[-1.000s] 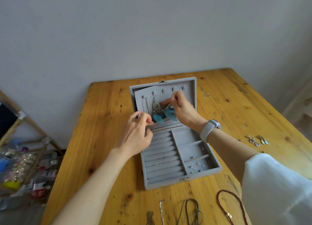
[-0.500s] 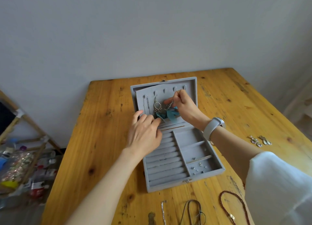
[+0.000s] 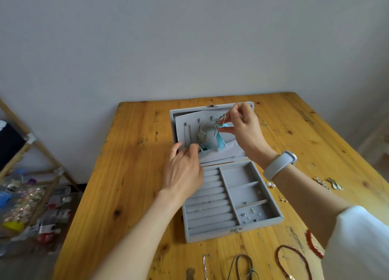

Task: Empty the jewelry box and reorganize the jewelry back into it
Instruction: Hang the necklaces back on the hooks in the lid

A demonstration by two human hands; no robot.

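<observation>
From your head camera, the wooden table (image 3: 134, 174) carries loose pieces around your hands: a red bead bracelet (image 3: 294, 260) and a dark cord necklace (image 3: 242, 266) lie near your body, well below your right wrist, and a pair of drop earrings (image 3: 334, 186) sits out to the right of that forearm. A wooden rack (image 3: 31, 149) of clutter stands off to the left of the table. Your left forearm crosses over the ring-roll rows of the grey jewelry box (image 3: 231, 235).

Your right hand (image 3: 244, 130) pinches a silver hoop earring with a blue feather (image 3: 221, 122) between thumb and fingertips, up against the hanging panel inside the open lid. Its twin earring (image 3: 201, 135) hangs on that panel just left of your grip. Your left hand (image 3: 183, 170) presses relaxed fingers on the panel's lower left edge, gripping nothing. Small studs (image 3: 250, 214) lie in the box's nearest right compartment, below your right wrist.

Compared with a second ago, your right hand has lifted the feather earring from the panel's middle towards the upper hooks, and your left has slid lower.
</observation>
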